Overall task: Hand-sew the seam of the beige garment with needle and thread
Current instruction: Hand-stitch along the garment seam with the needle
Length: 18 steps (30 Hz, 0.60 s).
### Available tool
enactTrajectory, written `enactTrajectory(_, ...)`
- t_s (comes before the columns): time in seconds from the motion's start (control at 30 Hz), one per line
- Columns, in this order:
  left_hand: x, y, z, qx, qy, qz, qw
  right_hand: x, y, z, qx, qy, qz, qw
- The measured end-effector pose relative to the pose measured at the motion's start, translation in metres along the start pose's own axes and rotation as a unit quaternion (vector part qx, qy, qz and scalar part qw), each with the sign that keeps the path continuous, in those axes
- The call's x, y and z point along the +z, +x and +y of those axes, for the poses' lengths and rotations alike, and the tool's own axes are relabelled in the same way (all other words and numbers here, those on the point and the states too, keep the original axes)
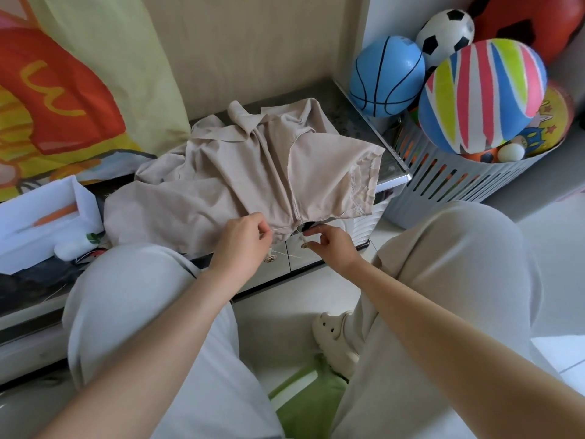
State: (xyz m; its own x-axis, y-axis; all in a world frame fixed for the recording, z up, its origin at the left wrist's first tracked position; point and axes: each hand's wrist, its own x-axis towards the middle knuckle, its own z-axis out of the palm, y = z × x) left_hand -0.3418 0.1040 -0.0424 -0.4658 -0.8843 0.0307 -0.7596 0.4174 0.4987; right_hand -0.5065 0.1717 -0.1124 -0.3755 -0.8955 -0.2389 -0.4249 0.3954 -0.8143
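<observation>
The beige garment (240,179) lies crumpled on a low dark-topped cabinet (354,122), its sleeve spread toward the right and its lower edge hanging over the cabinet's front. My left hand (245,242) pinches a pale thread (280,230) just below the garment's edge. The thread runs taut to the right, toward the seam. My right hand (332,245) pinches the fabric at the seam's lower end (302,237). The needle is too small to make out.
A white open box (47,217) with an orange tool sits at the left on the cabinet. A grey slatted basket (443,182) full of balls stands at the right. My knees in pale trousers flank the cabinet front, and a cream clog (335,337) rests on the floor.
</observation>
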Motion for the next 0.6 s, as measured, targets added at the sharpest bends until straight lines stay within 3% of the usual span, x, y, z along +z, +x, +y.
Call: enactTrajectory(0.6,0.001,-0.003,0.005,0.003,-0.034,-0.019,0.999,0.011,0.013,0.024,0.038,-0.041,0.005,0.998)
